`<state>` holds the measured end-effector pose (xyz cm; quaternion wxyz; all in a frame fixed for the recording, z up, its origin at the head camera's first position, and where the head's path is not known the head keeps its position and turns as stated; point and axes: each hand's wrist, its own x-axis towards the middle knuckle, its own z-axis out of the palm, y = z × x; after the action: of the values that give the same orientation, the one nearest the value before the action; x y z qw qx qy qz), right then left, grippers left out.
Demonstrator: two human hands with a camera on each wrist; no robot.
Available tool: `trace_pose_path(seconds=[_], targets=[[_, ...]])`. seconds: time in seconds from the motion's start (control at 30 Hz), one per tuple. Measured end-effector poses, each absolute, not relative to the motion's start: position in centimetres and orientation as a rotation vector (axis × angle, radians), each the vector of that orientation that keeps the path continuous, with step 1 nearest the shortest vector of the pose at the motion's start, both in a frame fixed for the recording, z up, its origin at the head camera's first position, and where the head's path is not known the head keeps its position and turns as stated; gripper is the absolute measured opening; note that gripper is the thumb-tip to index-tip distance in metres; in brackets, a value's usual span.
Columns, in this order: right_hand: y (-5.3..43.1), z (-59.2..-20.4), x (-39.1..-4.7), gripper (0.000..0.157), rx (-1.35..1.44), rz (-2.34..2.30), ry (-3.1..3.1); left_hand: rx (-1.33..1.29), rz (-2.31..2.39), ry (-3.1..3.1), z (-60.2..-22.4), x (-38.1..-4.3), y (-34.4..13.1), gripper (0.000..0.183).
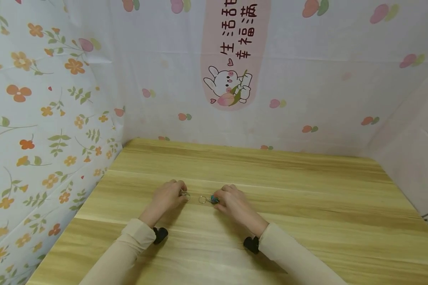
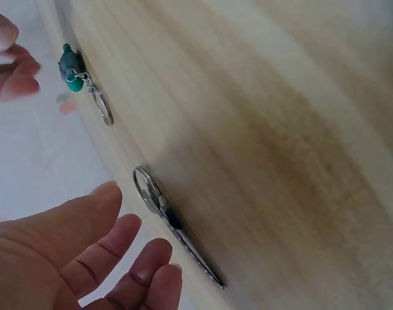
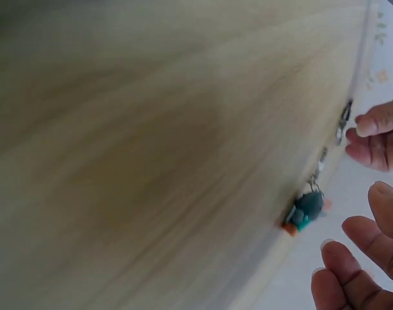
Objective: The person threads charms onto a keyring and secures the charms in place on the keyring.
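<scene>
On the wooden table lies a slim, key-like metal piece (image 2: 195, 252) joined to a split ring (image 2: 144, 187). My left hand (image 1: 169, 196) is beside it, fingers loosely bent; the left wrist view shows a gap between fingertips and metal. A short way right is a keychain with a dark green and teal charm (image 3: 308, 205), an orange bit at one end, and its own metal ring (image 1: 202, 200). Close by the charm is my right hand (image 1: 233, 202), its fingers relaxed and apart from it in the right wrist view. In the head view this hand partly covers the charm.
The wood-grain table (image 1: 306, 190) extends to both sides. A white cloth (image 1: 157, 79) with printed fruit and a rabbit hangs behind it, and a flowered cloth (image 1: 32, 118) at the left. Black wrist cameras (image 1: 160, 235) sit under both sleeves.
</scene>
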<state>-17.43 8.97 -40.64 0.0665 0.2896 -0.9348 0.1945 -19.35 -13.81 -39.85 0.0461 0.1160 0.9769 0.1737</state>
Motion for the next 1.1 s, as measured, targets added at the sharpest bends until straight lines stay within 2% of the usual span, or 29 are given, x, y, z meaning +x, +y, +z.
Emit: trace_pose_path(seconds=[0.37,0.8,1.1], targets=[[6.1,-40.8,-19.7,0.022,0.867,0.588,-3.002,0.333,0.472,2.867,-40.2,-20.5,-13.5,0.016],[4.6,-41.1,-21.0,0.011,0.888,0.504,-3.124,0.324,0.579,2.862,-40.3,-20.5,-13.3,0.020],[5.0,-41.4,-21.1,0.017,0.910,0.632,-3.064,0.311,0.727,2.871,-40.5,-20.2,-13.2,0.018]])
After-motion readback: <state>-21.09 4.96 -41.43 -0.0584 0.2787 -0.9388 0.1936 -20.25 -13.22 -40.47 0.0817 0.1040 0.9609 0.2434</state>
